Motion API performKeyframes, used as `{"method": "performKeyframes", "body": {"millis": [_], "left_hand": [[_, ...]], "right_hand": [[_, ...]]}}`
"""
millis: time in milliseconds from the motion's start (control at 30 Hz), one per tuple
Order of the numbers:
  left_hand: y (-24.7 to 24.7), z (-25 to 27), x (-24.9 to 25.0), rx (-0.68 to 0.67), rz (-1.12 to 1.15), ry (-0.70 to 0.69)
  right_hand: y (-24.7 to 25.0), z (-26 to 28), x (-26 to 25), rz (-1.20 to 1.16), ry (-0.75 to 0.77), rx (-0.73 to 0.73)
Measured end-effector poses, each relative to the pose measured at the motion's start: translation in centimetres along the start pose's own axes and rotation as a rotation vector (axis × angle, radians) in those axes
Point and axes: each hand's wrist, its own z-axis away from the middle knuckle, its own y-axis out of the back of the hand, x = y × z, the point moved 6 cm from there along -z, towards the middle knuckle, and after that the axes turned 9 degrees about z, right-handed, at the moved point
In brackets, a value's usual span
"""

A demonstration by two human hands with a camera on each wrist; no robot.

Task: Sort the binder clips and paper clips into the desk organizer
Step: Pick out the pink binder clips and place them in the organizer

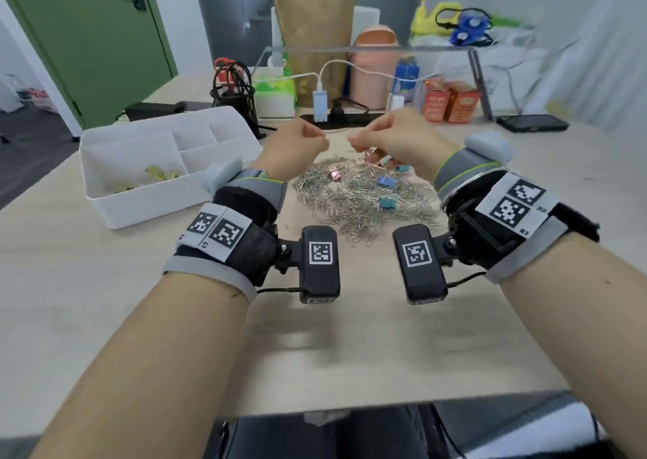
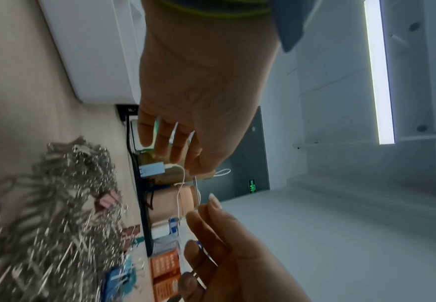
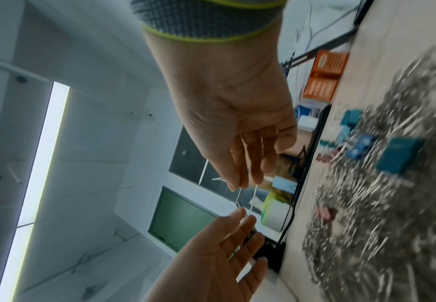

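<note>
Both hands are raised above the heap of silver paper clips (image 1: 364, 196), far too many to count. The left hand (image 1: 297, 145) and right hand (image 1: 392, 140) each pinch an end of one thin paper clip (image 3: 250, 201) between fingertips. I count five binder clips in the heap: one pink (image 1: 335, 174), one blue (image 1: 384, 181), two teal, one partly hidden. The white desk organizer (image 1: 147, 199) sits left, yellow clips (image 1: 159, 175) inside its front compartment.
</note>
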Motion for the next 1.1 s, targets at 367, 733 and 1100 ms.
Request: {"method": "performKeyframes", "body": {"millis": [367,733,1100], "left_hand": [[-4.6,-0.7,-1.3,-0.058,-0.158,0.131],[-6.6,-3.3,-1.8,-0.245,-0.426,0.156],[-6.1,-5.7,-1.9,-0.097,-0.164,-0.005]], "right_hand": [[2.6,2.1,5.9,0.036,-0.165,0.005],[2.8,-0.1,7.3,0.062,-0.185,0.010],[2.5,-3.0,7.9,0.022,-0.197,0.056]]}}
